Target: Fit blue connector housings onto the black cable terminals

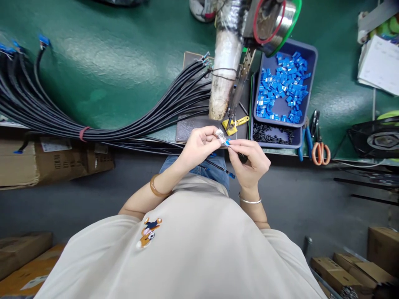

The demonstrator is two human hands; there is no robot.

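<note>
My left hand (201,147) and my right hand (251,158) meet at the front edge of the bench, both with fingers pinched. Between their fingertips is a small blue connector (227,142), partly covered by the fingers. White wrapping (220,135) shows at the fingertips of my left hand. Just beyond them lie a yellow tool (230,127) and a soldering iron's dark metal holder (238,93), pointing down. A bundle of black cables (146,128) runs leftward, its stripped wire ends (204,60) resting on a board (190,131).
A grey-blue bin (311,74) of blue connectors stands at the right, above a tray of small black parts (272,133). Beside it lie orange-handled scissors (320,153) and blue-handled pliers (308,139). A whitish tube (222,79) hangs over the bench, near a solder spool (285,25).
</note>
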